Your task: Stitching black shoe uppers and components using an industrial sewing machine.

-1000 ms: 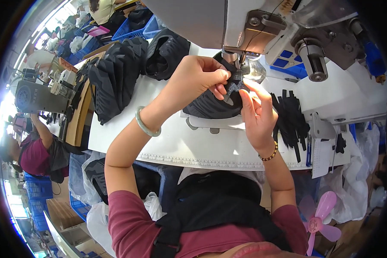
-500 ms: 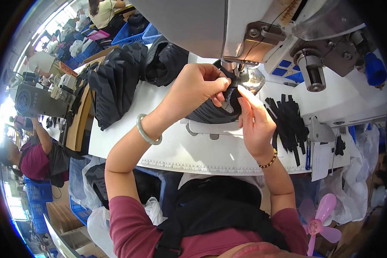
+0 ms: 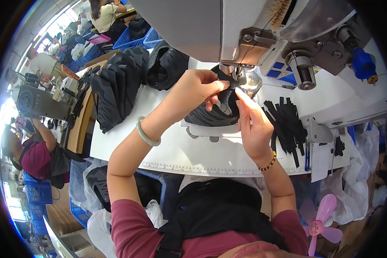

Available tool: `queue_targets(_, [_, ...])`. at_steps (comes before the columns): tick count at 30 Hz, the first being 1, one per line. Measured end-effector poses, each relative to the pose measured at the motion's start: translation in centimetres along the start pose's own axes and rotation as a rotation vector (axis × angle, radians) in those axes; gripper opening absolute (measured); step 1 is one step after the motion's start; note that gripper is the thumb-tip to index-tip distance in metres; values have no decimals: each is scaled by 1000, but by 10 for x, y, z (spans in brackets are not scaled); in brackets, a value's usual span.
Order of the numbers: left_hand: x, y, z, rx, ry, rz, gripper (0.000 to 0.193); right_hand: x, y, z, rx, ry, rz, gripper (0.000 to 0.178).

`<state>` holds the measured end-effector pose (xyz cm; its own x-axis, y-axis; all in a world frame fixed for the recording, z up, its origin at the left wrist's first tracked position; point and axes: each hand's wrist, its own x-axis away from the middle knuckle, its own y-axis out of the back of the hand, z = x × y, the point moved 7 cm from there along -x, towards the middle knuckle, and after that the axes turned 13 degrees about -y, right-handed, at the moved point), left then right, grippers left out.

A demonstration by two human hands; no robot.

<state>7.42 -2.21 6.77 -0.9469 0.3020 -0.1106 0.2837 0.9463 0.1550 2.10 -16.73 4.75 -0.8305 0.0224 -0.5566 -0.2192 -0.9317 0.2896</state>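
Note:
A black shoe upper (image 3: 211, 115) sits under the presser foot area of the sewing machine (image 3: 256, 38). My left hand (image 3: 201, 89) pinches the upper's collar edge close to the needle, thumb and forefinger together and the other fingers curled. From the other side my right hand (image 3: 254, 129) grips the same edge, its fingertips pressed on the dark ribbed fabric beside the needle. A grey patch of lining shows between the two hands. What lies exactly under the fingertips is partly hidden.
Stacked black uppers (image 3: 118, 88) and another upper (image 3: 165, 64) lie on the left of the white table (image 3: 176, 150). Black strips (image 3: 288, 129) lie at the right, near a blue pen-like tool (image 3: 307, 157). A pink fan (image 3: 317, 227) stands lower right. Co-workers sit at the left.
Both hands remain at the needle, with only small finger shifts. More of the upper's body shows between them. The whole view has tilted slightly.

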Motion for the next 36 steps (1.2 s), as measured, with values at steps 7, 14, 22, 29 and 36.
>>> queue_targets(7, [-1,-2,3,131,4,5,17,0,-1,-1,-15,22,0,28])
queue_targets(14, [-4,-1,4,133,18,-5,15,-1,1,7,32,7,14,30])
queue_targets(22, [-7,-1,0,153,75,-6,13,-8,6,32,224,14,32,27])
queue_targets(29, [-7,-1,5,176,65,-6,13,-9,5,32,207,18,33,26])
queue_targets(36, [-16,-2,-1,288,-6,-68,15,-15,6,2,-48,-193,13,19])
